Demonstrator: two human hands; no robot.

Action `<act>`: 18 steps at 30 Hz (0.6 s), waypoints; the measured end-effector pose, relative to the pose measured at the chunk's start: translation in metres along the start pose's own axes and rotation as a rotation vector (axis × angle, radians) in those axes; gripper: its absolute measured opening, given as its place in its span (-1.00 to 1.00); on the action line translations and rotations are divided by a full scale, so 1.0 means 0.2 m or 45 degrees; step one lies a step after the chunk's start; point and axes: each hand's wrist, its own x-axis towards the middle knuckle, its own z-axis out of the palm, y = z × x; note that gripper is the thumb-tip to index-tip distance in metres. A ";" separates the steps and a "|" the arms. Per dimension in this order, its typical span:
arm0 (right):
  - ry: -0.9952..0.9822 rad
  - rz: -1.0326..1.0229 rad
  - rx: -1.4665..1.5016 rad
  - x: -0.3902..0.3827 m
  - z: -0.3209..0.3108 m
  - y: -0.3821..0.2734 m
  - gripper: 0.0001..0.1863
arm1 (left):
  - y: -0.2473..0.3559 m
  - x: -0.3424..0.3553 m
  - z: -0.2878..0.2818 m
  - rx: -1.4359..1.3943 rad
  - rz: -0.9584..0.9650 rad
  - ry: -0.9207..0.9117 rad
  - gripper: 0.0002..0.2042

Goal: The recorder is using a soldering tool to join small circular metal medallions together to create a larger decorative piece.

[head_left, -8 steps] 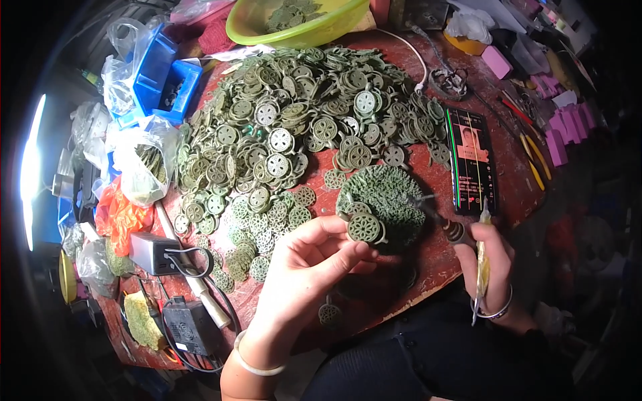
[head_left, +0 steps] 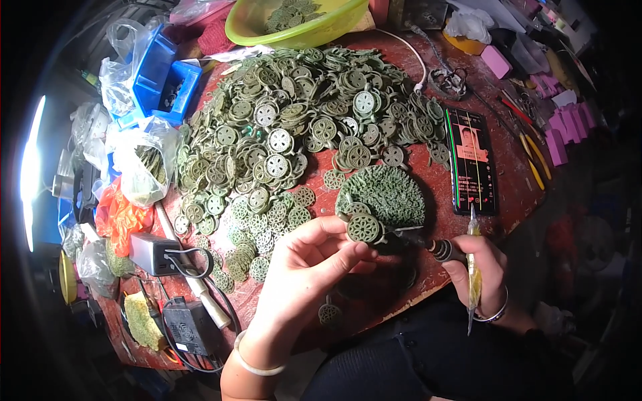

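Between thumb and fingers, my left hand [head_left: 311, 264] grips a round green openwork pendant [head_left: 363, 228], its pierced face turned up. Closed around the dark handle of a pen-shaped tool [head_left: 443, 250], my right hand [head_left: 483, 264] also keeps a slim yellow-wrapped pick [head_left: 474, 274] upright between its fingers. The pen's thin metal tip [head_left: 409, 228] points left, close to the pendant's right edge; whether it touches I cannot tell. Behind the pendant lies a rough green pad [head_left: 388, 194], partly covered by another openwork disc.
A large heap of green pendants [head_left: 301, 100] covers the table's middle; flat openwork discs [head_left: 267, 224] lie nearer. A phone [head_left: 473, 160] lies right. Blue bins [head_left: 167, 83] and bags stand left, a yellow-green bowl [head_left: 294, 33] at the back, a black adapter box [head_left: 192, 325] front left.
My right hand has shifted slightly left and down, bringing the pen's tip from over the pad to beside the pendant. My left hand stays in place with the pendant.
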 end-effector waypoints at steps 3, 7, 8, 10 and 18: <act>0.005 -0.005 -0.008 0.00 0.00 0.00 -0.72 | 0.00 0.00 0.00 0.026 -0.002 0.021 -0.82; -0.003 -0.006 -0.020 0.00 0.00 0.00 -0.72 | 0.00 -0.01 0.01 0.003 -0.001 0.014 -0.82; -0.009 0.001 -0.022 0.00 0.00 0.00 -0.72 | 0.00 -0.01 0.00 0.003 0.000 0.015 -0.82; -0.017 0.010 -0.025 0.00 0.00 0.00 -0.72 | 0.00 -0.01 0.00 -0.015 0.005 0.001 -0.82; -0.013 -0.004 -0.030 0.00 0.00 0.00 -0.71 | 0.00 0.00 0.00 -0.048 -0.005 -0.004 -0.80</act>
